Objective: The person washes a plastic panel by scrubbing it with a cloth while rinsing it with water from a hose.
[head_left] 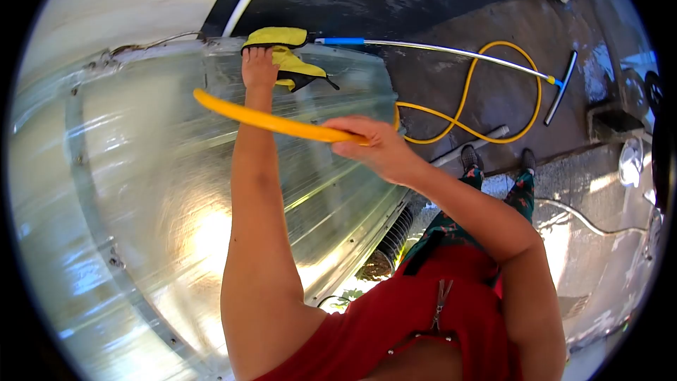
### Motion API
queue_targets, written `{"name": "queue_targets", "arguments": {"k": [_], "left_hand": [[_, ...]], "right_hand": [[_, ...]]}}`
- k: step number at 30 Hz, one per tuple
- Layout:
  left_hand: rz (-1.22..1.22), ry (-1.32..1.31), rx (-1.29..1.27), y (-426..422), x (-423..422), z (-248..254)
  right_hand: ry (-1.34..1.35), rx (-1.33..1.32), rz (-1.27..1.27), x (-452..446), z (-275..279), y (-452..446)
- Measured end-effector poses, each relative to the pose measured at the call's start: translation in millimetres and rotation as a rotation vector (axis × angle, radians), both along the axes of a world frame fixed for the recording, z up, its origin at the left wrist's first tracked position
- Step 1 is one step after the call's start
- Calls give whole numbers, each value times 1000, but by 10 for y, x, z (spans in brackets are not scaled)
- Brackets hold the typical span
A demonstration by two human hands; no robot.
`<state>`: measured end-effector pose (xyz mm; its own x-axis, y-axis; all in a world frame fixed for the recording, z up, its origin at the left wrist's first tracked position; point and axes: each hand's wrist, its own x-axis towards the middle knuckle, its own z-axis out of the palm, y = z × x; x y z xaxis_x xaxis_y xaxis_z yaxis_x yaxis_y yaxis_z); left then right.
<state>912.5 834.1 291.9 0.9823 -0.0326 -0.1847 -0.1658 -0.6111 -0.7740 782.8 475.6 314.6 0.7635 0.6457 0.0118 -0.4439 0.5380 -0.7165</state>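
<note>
My right hand (377,147) is closed round a yellow hose (275,123). The hose's free end points left, above the translucent corrugated panel (176,141), and crosses in front of my left forearm. At the panel's upper edge my left hand (259,69) grips a yellow cloth with dark edging (282,37). Part of the cloth hangs to the right of the hand, over the panel. No water shows at the hose's end.
A squeegee with a long pole (458,51) extends right from beside the cloth. Loops of yellow hose (537,99) lie on the wet dark floor. A pale pipe (479,142) is near my feet, and a thin light hose (585,220) crosses the concrete at right.
</note>
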Motion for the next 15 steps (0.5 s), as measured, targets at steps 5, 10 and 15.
{"name": "queue_targets", "arguments": {"k": [5, 10, 15], "left_hand": [[112, -58, -9, -189, -190, 247], [-8, -274, -20, -212, -323, 593], [54, -60, 58, -232, -232, 238]], "right_hand": [[-3, -58, 30, -138, -38, 25], [123, -34, 20, -212, -150, -38], [105, -86, -6, -251, -329, -36]]}}
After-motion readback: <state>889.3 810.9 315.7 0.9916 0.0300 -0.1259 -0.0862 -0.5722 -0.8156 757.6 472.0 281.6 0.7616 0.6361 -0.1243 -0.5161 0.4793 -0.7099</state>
